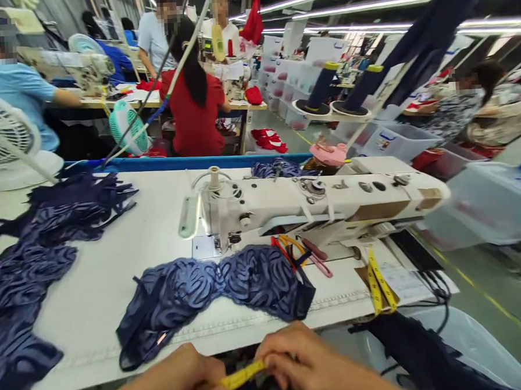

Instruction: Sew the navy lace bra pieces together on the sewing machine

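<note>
Just below the table's front edge, my left hand [189, 376] and my right hand [297, 356] are both closed on a yellow tape measure [244, 375], with a short stretch of it showing between them. Dark fabric lies under the hands, its shape mostly hidden. A navy patterned bra [221, 287] rests on the white table ahead of my hands, cups facing up, apart from both. Behind it stands a white sewing machine [300, 201], its needle area lit by a small lamp [190, 216].
Piled navy bras [33, 277] cover the table's left side. Scissors [318, 259] lie by the machine's base. Another yellow tape [376, 288] hangs at the front right edge, near a clear bin [477, 335] with dark fabric. Two thread cones [322, 87] stand behind; people work at other machines.
</note>
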{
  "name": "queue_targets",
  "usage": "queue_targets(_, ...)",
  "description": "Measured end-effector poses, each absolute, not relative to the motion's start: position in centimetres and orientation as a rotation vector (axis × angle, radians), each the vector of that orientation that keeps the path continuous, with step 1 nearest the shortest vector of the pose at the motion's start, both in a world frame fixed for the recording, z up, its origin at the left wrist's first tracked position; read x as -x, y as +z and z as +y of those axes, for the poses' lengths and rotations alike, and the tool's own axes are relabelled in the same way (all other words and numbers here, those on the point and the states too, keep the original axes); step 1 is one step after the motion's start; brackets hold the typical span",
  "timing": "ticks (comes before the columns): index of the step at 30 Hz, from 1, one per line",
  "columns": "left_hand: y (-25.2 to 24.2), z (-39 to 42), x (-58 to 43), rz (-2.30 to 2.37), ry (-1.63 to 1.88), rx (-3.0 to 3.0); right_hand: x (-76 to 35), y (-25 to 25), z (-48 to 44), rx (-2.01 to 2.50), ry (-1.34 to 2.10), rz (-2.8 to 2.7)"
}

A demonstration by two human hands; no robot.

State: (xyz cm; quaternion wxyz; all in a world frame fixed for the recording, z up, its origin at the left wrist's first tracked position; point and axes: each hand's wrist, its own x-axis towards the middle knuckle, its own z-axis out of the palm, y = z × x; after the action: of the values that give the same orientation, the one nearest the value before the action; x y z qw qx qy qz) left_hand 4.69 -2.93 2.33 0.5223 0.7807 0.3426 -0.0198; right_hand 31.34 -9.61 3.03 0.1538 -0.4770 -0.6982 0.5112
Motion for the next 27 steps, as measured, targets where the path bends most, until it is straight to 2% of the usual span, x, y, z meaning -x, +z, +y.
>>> queue_targets(4, 4.1, 0.3, -4.1, 0.895, -0.129, -1.477, -30.6, 1.9, -9.5, 1.566, 1.692, -1.681)
queue_targets(9, 3.3, 3.6, -5.8, 1.049, 0.278, -1.994, -27.5, 1.4, -8.2, 1.526, 1.580, -1.758)
queue_targets(14, 1.8, 6.1, -7.5, 1.082, 0.376, -2.174, -24.9, -0.1, -6.7, 1.392, 1.868, -1.277)
queue_targets(20, 0.5, 7.3, -8.3, 1.114, 0.368, -2.179, -24.4, -1.0, -6.6, 1.488, 1.606, -1.425)
queue_targets(23, 0.6, 7.4, -8.2, 1.103, 0.436, -1.943, -24.4, -1.1, -6.9, 1.402, 1.563, -1.475)
queue_targets(27, 1.4, 6.9, -7.8, 1.015, 0.420, -1.257, -24.5, -1.4, -7.3, 1.216, 1.739, -1.107)
